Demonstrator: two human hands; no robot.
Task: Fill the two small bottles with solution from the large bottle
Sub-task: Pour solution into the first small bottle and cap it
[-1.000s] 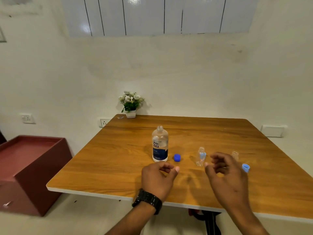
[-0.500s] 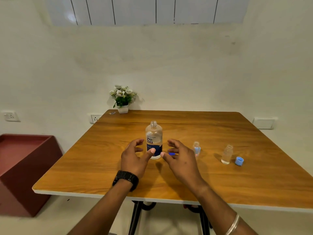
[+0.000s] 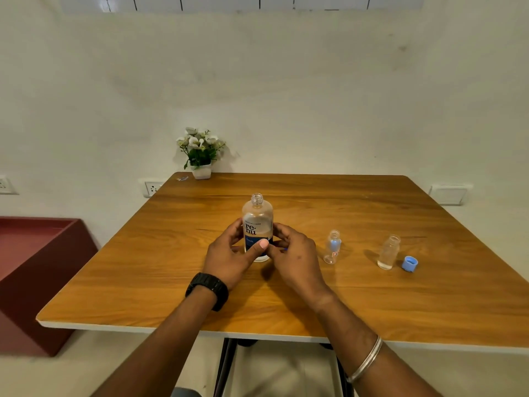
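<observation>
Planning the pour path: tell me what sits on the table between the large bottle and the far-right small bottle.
In the head view, the other small bottle stands between the large bottle and the far-right small bottle; the right hand also reaches in beside the large bottle.

Both hands close in on the large bottle (image 3: 257, 224), uncapped and upright at the table's (image 3: 143, 270) centre. The left hand (image 3: 229, 255) cups it from 9 o'clock, thumb across the blue label; the right hand (image 3: 294, 257) meets it from 3 o'clock. Out toward 3 o'clock stand 2 open small bottles: the near small bottle (image 3: 332, 247), then the far small bottle (image 3: 388, 252), with a light blue cap (image 3: 410, 263) just beside it.
</observation>
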